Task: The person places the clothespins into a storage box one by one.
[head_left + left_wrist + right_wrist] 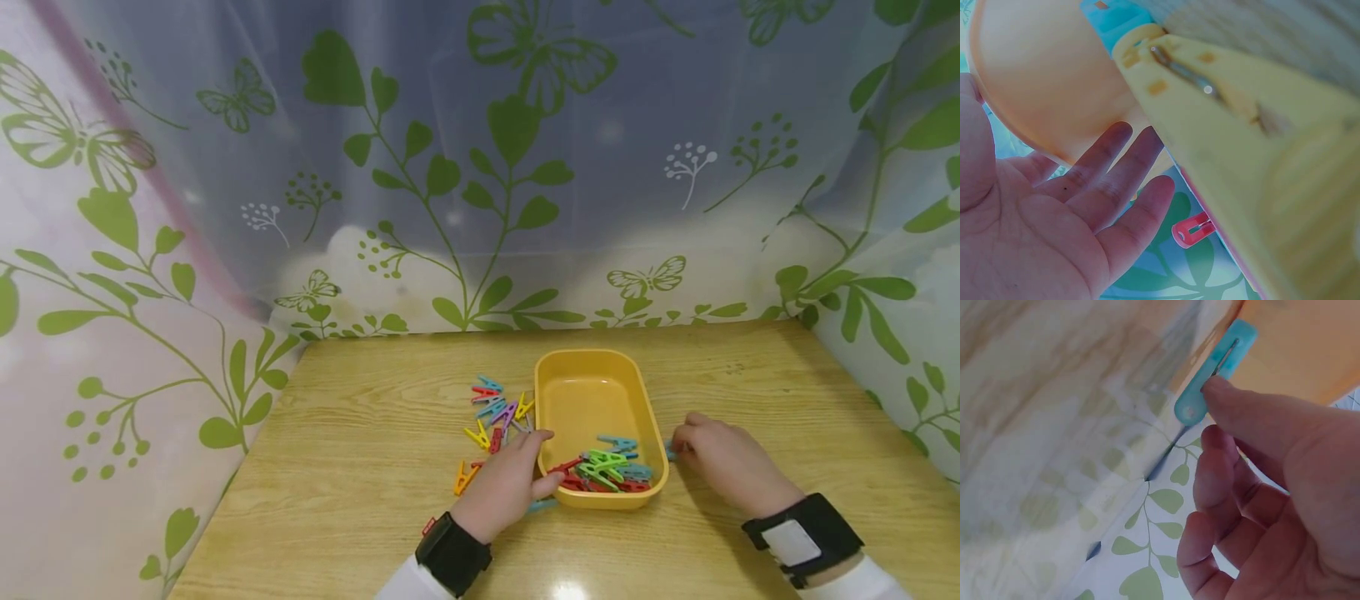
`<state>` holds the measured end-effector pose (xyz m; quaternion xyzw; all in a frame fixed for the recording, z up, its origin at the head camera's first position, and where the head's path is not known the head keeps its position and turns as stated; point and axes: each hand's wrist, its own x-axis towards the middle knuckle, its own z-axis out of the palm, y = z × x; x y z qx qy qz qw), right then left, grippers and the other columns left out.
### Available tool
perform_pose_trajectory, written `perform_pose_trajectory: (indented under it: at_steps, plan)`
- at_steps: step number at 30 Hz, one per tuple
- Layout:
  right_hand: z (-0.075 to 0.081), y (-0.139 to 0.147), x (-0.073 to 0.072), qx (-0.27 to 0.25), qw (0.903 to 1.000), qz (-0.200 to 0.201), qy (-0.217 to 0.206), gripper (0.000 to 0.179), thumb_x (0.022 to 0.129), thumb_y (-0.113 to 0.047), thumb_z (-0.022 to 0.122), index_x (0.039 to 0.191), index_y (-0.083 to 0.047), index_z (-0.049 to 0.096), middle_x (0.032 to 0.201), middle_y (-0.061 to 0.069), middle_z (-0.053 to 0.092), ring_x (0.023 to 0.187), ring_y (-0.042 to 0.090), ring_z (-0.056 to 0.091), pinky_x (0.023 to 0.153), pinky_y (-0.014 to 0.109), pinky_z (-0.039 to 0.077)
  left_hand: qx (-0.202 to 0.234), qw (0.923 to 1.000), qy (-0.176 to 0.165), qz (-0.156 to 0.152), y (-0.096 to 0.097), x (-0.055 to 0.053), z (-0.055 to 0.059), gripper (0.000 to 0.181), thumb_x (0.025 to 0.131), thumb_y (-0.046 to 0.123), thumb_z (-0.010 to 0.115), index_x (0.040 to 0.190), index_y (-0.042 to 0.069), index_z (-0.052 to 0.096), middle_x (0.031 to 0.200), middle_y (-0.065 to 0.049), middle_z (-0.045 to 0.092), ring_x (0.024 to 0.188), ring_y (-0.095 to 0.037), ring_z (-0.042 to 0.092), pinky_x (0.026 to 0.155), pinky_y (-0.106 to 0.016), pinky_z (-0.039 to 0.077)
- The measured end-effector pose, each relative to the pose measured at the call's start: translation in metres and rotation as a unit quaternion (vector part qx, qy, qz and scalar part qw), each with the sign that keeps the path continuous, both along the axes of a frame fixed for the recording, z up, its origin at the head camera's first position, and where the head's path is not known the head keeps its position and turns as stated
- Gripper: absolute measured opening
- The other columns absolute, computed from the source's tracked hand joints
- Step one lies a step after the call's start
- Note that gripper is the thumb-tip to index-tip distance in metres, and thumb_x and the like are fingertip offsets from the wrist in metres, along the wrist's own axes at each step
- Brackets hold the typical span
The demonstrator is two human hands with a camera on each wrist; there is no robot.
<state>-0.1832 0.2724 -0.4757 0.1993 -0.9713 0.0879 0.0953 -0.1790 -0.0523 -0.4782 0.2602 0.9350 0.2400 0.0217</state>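
My right hand [726,460] pinches a blue clothespin [1216,374] between thumb and fingers, just outside the right side of a yellow plastic tray [551,367]. The left hand [504,483] rests at the tray's left rim, its fingers loosely extended and holding nothing. Inside the tray's near end lies a pile of clothespins: green [602,467], blue [617,442] and red. Close to the left wrist camera, a yellow clothespin [1229,125] looms large. Beyond it show a blue clothespin [1116,22] and a red clothespin [1191,230].
Left of the tray, several loose clothespins lie scattered on the wooden table [360,417], among them a purple clothespin [506,413] and an orange clothespin [464,478]. Another blue clothespin [543,505] lies by the tray's near left corner. A leaf-printed curtain [420,275] encloses the table's back and sides.
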Motion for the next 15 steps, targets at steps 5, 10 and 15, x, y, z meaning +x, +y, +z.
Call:
perform_pose_trajectory:
  at_steps: [5,10,15]
  plan:
    - [0.005,0.003,-0.002,0.013,0.9994,-0.031,0.011,0.011,0.081,0.000,0.082,0.085,-0.007,0.073,0.082,0.002,0.060,0.069,0.020,0.065,0.060,0.037,0.055,0.000,1.0000,-0.001,0.000,0.000,0.000,0.001,0.058,0.103,0.043,0.061,0.149,0.011,0.049,0.136,-0.012,0.063,0.113,-0.023,0.068,0.092,-0.037,0.057]
    - [0.014,0.005,-0.003,0.008,0.9972,-0.054,0.050,0.011,0.081,0.002,0.082,0.085,-0.003,0.073,0.078,0.006,0.058,0.064,0.020,0.062,0.053,0.037,0.053,-0.002,1.0000,0.001,0.002,0.000,0.000,0.001,0.058,0.103,0.043,0.062,0.149,0.011,0.049,0.136,-0.011,0.064,0.114,-0.023,0.068,0.092,-0.038,0.057]
    - [0.027,0.005,-0.006,-0.024,0.9932,-0.087,0.073,0.007,0.084,0.000,0.078,0.088,0.002,0.071,0.077,0.012,0.058,0.060,0.021,0.058,0.050,0.039,0.050,-0.004,1.0000,-0.002,0.005,0.000,-0.001,-0.001,0.058,0.103,0.044,0.062,0.149,0.011,0.050,0.135,-0.010,0.064,0.115,-0.023,0.067,0.094,-0.039,0.056]
